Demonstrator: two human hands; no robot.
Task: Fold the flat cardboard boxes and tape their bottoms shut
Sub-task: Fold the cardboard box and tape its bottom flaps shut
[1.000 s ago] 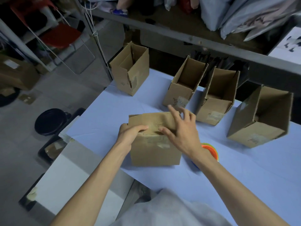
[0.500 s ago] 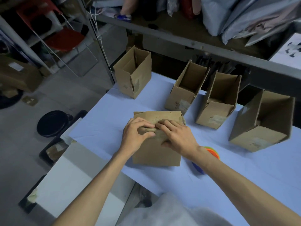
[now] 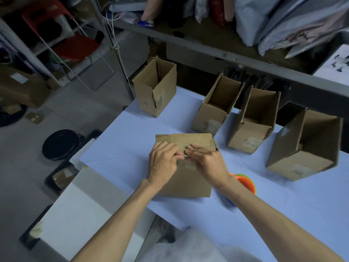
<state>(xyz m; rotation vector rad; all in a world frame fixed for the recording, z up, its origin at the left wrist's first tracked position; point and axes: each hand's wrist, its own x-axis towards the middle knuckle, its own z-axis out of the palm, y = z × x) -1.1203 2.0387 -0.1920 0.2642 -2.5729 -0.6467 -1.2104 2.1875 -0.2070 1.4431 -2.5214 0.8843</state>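
One box [image 3: 188,183] on bench [image 3: 122,144]: left hand [image 3: 163,161] pinches tape [image 3: 186,164] at its top seam, right hand [image 3: 207,163] presses flat alongside. Four open boxes [image 3: 249,133] stand behind it.

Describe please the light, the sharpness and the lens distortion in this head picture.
Head view: dim, bluish light; the left hand, right hand and box are fairly sharp; soft shadows on the table under the forearms; the wide lens bows the shelf edge; the pale cloth below is blurred.

Dim light, grey floor [image 3: 81,110], metal shelf [image 3: 207,52], blue-covered table [image 3: 122,142], perhaps a red chair [image 3: 75,47]
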